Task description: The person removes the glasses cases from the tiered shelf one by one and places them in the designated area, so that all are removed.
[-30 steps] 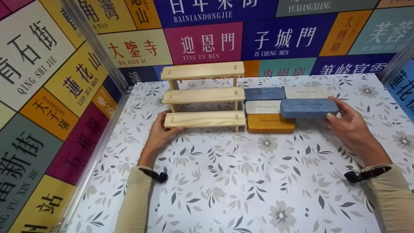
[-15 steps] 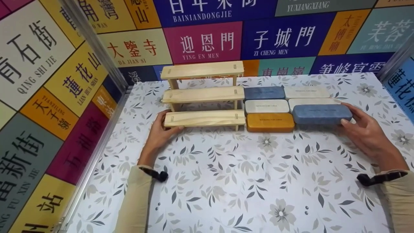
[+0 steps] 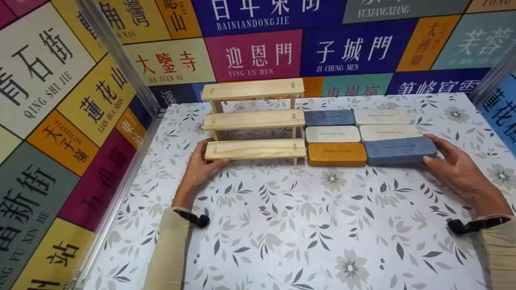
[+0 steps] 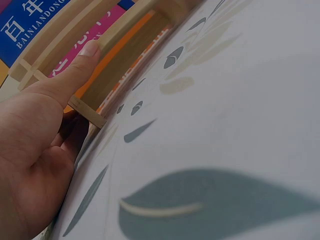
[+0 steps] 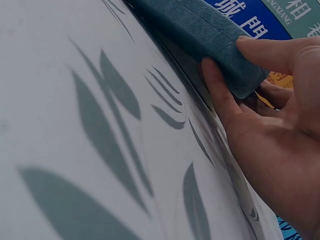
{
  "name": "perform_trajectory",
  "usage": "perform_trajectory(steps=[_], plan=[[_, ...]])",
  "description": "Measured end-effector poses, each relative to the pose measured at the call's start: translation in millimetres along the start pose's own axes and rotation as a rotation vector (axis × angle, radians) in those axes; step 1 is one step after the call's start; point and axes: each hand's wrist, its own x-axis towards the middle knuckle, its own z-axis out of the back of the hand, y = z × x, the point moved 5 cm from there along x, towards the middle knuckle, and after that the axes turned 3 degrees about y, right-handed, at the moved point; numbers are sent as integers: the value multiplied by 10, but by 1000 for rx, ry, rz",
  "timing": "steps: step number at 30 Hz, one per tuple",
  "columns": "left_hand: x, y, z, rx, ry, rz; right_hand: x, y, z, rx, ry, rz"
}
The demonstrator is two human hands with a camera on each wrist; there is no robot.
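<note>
My left hand grips the left end of the lowest step of a three-tier wooden rack; its thumb lies along the step's front edge in the left wrist view. My right hand holds a blue glasses case by its right end, fingers and thumb around that end in the right wrist view. The case's left end sits beside a mustard-yellow case, its right end slightly raised. Directly behind are two white cases, one on the left and one on the right.
In the back row, another blue case stands against the rack's right side, with a cream case next to it. The table has a leaf-patterned cover. Behind it rises a wall of coloured signs.
My right hand has carried the blue case right and down from over the white cases to the front row beside the yellow one. The left hand has kept its hold on the rack.
</note>
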Motion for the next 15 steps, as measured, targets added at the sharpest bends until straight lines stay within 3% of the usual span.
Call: perform_trajectory(steps=[5,12,15], plan=[[7,1,-8,-7,-3,5,-10,15,34,-70,-12,-11],[7,4,-4,2,-14,15,-27,-9,134,-551,-106,-120],[8,13,11,-3,-15,18,-11,-4,132,-631,-81,-118]])
